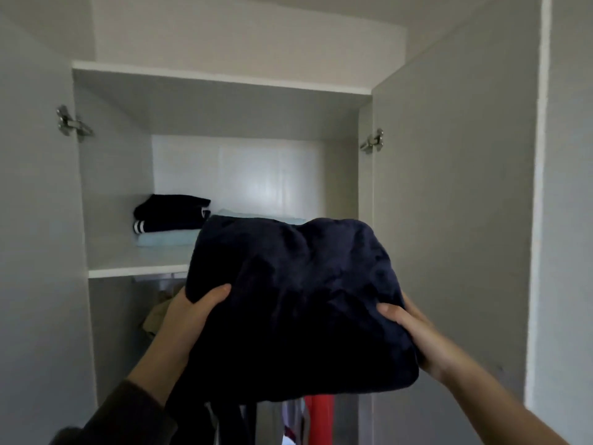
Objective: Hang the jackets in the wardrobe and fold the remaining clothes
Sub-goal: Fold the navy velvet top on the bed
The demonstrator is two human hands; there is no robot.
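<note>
While the bundle [298, 300] is pinched at both sides by left grip [189, 319] and right grip [414, 332], thumbs on top, the shelf [138, 271] lies beyond. Ends [231, 422] dangling below could be caught on its lip, undoing the fold.

Crumpled matt navy cloth bundle [298, 300]; wardrobe [224, 165] panels smooth (hinges [69, 122] shiny metal).

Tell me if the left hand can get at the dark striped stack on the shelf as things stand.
Probably not yet: the left hand grips the navy bundle, shared with the right hand. The path looks free, though: the stack sits uncovered on the open shelf.
</note>
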